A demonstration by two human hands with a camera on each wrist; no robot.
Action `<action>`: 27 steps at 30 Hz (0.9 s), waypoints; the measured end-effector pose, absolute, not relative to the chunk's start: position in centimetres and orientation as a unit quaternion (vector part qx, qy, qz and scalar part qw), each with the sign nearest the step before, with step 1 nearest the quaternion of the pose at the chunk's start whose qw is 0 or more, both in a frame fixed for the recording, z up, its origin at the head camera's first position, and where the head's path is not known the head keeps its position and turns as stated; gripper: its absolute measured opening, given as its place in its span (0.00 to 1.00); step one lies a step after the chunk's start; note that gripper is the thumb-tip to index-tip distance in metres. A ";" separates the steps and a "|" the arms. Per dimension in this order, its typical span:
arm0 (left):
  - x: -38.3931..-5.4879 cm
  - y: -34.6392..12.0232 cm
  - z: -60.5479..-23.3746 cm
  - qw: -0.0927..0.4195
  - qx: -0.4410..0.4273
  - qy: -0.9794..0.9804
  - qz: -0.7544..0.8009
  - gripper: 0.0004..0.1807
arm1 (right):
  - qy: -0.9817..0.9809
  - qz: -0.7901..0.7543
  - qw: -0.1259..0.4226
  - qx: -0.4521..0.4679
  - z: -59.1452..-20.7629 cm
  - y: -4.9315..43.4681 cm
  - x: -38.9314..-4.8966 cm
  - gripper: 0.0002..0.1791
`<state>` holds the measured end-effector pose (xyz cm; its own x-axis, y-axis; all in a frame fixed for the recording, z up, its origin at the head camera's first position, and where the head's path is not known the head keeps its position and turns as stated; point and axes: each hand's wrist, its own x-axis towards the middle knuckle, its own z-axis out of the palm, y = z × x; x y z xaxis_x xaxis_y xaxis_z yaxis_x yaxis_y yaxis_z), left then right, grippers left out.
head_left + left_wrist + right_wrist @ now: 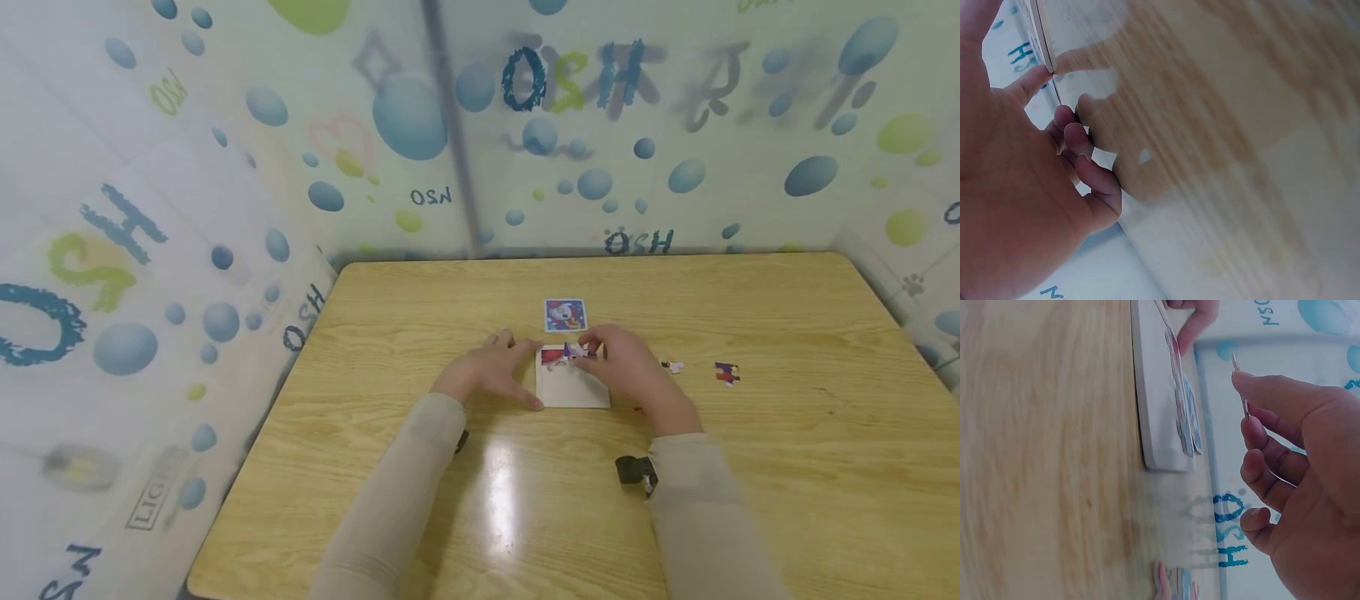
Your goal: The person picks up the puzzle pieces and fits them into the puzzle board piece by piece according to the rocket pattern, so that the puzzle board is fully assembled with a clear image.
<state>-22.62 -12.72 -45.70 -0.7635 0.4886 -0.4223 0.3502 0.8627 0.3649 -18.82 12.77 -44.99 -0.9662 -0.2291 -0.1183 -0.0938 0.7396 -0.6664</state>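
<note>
A pale puzzle board (573,392) lies flat on the table, with several printed jigsaw pieces (552,357) set along its far edge. My left hand (487,371) is at the board's left side, one finger and the thumb touching its edge near the two corners. In the left wrist view the other fingers (1099,178) are loosely bent and hold nothing. My right hand (630,362) pinches a thin jigsaw piece (1235,362) between thumb and fingertip, raised over the board's far right part. The printed face of that piece is mostly hidden in the right wrist view.
A small square picture card (565,315) lies just beyond the board. Right of the board are a light loose piece (672,366) and a dark red-and-blue piece (727,373). A red bit (638,408) shows partly beneath the right wrist. Patterned walls bound the wooden table (420,308).
</note>
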 end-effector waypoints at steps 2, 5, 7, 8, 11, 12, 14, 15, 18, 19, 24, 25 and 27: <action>-22.7 -12.7 -45.7 0.259 0.225 0.930 0.132 0.62 | 0.926 -0.353 0.094 -0.097 -45.1 12.2 -18.8 0.22; -22.7 -12.7 -45.8 0.259 0.228 0.930 0.129 0.62 | 0.924 -0.354 0.093 -0.108 -45.3 11.5 -18.8 0.21; -22.7 -12.7 -45.8 0.258 0.229 0.930 0.127 0.62 | 0.925 -0.350 0.096 -0.110 -45.5 11.1 -18.9 0.20; -22.7 -12.7 -45.8 0.257 0.231 0.930 0.124 0.62 | 0.926 -0.348 0.098 -0.111 -45.6 10.9 -18.9 0.19; -22.8 -12.7 -45.8 0.254 0.232 0.931 0.120 0.62 | 0.927 -0.341 0.101 -0.117 -45.9 10.4 -19.0 0.18; -22.8 -12.7 -45.8 0.253 0.232 0.931 0.121 0.62 | 0.928 -0.338 0.103 -0.119 -46.1 10.2 -19.0 0.17; -22.8 -12.7 -45.8 0.251 0.232 0.932 0.122 0.62 | 0.928 -0.336 0.106 -0.123 -46.2 9.9 -19.0 0.17; -22.8 -12.7 -45.8 0.251 0.231 0.932 0.124 0.62 | 0.928 -0.335 0.108 -0.125 -46.3 9.8 -19.0 0.17; -22.7 -12.7 -45.7 0.253 0.229 0.931 0.129 0.61 | 0.927 -0.333 0.116 -0.128 -46.6 9.6 -18.9 0.17; -22.7 -12.7 -45.7 0.253 0.229 0.931 0.129 0.61 | 0.926 -0.334 0.117 -0.128 -46.7 9.6 -18.8 0.17; -22.8 -12.7 -45.8 0.254 0.229 0.931 0.129 0.61 | 0.928 -0.327 0.121 -0.128 -47.0 9.5 -18.8 0.17; -22.7 -12.7 -45.8 0.254 0.229 0.931 0.129 0.61 | 0.929 -0.326 0.121 -0.128 -47.0 9.5 -18.8 0.18; -22.7 -12.7 -45.8 0.254 0.228 0.931 0.128 0.61 | 0.930 -0.323 0.122 -0.125 -47.0 9.5 -18.9 0.18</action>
<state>-22.73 -12.66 -45.80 -0.7666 0.4904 -0.4146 0.3600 0.8628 0.3549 -18.85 9.46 -47.01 -0.9390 -0.3106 -0.1473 -0.1527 0.7607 -0.6310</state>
